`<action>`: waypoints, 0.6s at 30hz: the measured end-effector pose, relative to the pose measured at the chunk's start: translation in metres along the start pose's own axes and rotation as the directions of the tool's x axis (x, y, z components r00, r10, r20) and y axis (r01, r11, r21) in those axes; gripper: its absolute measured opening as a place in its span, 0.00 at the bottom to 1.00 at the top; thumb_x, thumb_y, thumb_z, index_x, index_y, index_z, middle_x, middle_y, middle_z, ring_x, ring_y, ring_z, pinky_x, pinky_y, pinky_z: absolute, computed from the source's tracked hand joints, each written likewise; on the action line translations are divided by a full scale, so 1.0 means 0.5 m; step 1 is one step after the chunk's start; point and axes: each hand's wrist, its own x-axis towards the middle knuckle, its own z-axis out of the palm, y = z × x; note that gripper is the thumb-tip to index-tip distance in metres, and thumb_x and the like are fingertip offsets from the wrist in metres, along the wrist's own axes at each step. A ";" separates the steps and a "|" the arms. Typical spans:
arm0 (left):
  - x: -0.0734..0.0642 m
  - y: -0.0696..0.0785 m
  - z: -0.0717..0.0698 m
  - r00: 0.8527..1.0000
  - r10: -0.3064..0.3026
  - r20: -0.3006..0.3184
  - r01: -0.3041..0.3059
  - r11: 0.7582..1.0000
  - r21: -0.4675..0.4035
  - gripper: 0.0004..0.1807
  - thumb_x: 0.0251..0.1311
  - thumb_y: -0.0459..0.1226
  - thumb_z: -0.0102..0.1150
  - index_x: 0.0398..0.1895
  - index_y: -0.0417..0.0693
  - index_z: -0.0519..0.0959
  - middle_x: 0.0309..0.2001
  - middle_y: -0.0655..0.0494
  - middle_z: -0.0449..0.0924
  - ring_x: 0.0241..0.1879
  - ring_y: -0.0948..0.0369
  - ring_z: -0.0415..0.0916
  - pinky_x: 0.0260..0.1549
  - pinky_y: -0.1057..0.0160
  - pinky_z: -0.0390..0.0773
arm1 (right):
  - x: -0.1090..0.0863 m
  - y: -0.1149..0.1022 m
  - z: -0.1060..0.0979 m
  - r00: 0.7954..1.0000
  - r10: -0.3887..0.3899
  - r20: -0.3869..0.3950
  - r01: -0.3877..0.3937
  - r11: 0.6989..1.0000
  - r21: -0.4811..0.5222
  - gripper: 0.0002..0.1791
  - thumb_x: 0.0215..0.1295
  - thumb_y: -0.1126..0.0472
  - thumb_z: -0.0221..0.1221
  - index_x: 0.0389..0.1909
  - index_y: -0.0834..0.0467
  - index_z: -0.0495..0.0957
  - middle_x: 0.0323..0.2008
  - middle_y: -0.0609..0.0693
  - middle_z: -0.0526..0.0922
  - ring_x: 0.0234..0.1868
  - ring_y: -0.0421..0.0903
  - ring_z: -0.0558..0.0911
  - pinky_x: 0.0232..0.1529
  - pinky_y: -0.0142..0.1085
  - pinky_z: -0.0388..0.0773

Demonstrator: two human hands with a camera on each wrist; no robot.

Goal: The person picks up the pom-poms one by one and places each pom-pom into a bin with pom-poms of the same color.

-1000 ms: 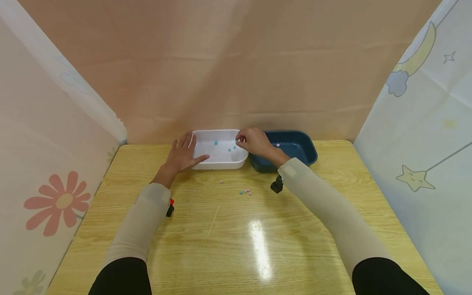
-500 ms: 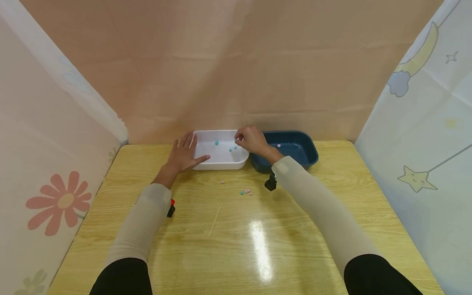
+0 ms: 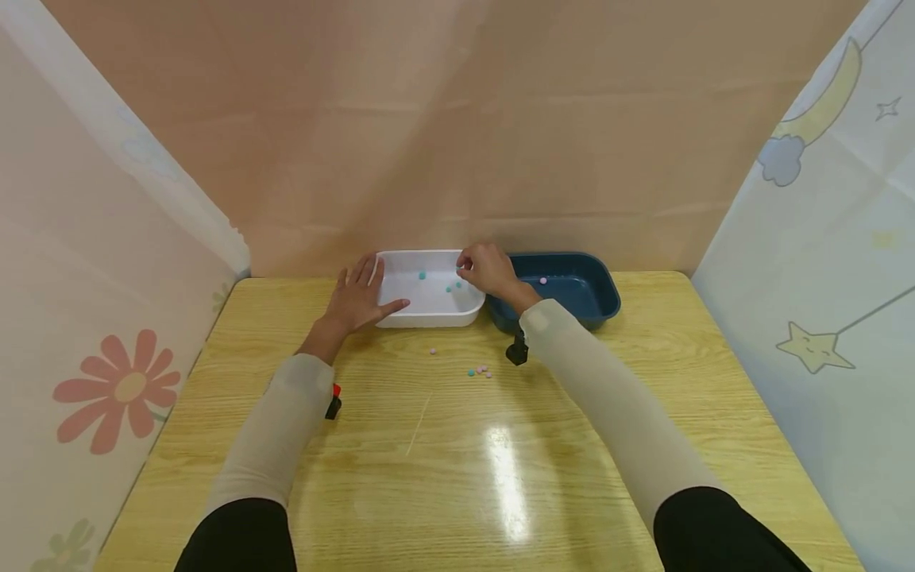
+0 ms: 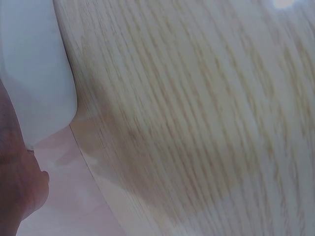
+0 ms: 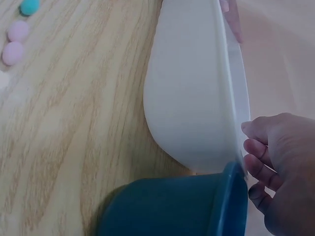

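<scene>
My left hand (image 3: 357,303) lies with spread fingers over the left end of a white plastic basin (image 3: 429,321), its thumb along the front rim. Over the basin's right end, my right hand (image 3: 489,268) has its fingers curled and pinches a small teal ball, of which only a speck shows at the fingertips. In the right wrist view those fingers (image 5: 261,160) are just beyond the white rim; the ball is hidden there. Several teal balls (image 3: 422,276) lie inside the white basin. A dark blue basin (image 3: 608,306) stands against its right side, with a pink ball (image 3: 543,280) inside.
On the wooden table (image 3: 400,492), in front of the basins, a teal ball (image 3: 471,372) lies beside several pink balls (image 3: 488,375). Another pink ball (image 3: 432,351) is nearer the white basin. A brown backdrop (image 3: 457,143) rises behind, with patterned side walls.
The right forearm and wrist have swung a little to the left, while the right fingertips stay over the white basin. The left hand keeps its place.
</scene>
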 end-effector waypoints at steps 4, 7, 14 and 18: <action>-0.001 0.001 0.002 1.000 -0.001 -0.008 0.002 1.000 0.005 0.61 0.70 0.74 0.38 0.86 0.40 0.33 0.87 0.43 0.27 0.86 0.47 0.27 0.80 0.35 0.36 | 0.001 -0.001 0.006 1.000 0.013 0.001 -0.013 1.000 -0.008 0.11 0.70 0.60 0.68 0.48 0.60 0.90 0.43 0.55 0.90 0.44 0.51 0.85 0.47 0.46 0.82; -0.001 0.000 0.002 1.000 -0.002 -0.010 0.002 1.000 0.011 0.62 0.69 0.74 0.38 0.86 0.40 0.32 0.87 0.42 0.27 0.86 0.46 0.27 0.80 0.35 0.35 | 0.002 -0.003 0.009 1.000 0.019 -0.002 -0.019 1.000 -0.015 0.11 0.70 0.60 0.68 0.49 0.60 0.90 0.43 0.55 0.90 0.44 0.51 0.86 0.46 0.46 0.83; -0.001 0.002 0.000 1.000 -0.002 -0.017 0.002 1.000 0.008 0.61 0.70 0.73 0.41 0.86 0.40 0.33 0.87 0.42 0.28 0.86 0.47 0.27 0.80 0.34 0.35 | -0.001 0.001 0.007 1.000 0.020 0.005 -0.020 1.000 -0.011 0.13 0.72 0.59 0.68 0.52 0.60 0.89 0.45 0.55 0.90 0.44 0.51 0.85 0.46 0.46 0.84; 0.001 -0.002 0.002 1.000 -0.001 -0.014 0.001 1.000 0.010 0.62 0.69 0.74 0.38 0.86 0.40 0.33 0.87 0.42 0.27 0.86 0.47 0.27 0.80 0.34 0.35 | -0.007 0.002 -0.003 1.000 0.001 -0.002 -0.001 1.000 0.003 0.13 0.72 0.59 0.68 0.52 0.60 0.89 0.45 0.56 0.90 0.44 0.52 0.85 0.46 0.46 0.84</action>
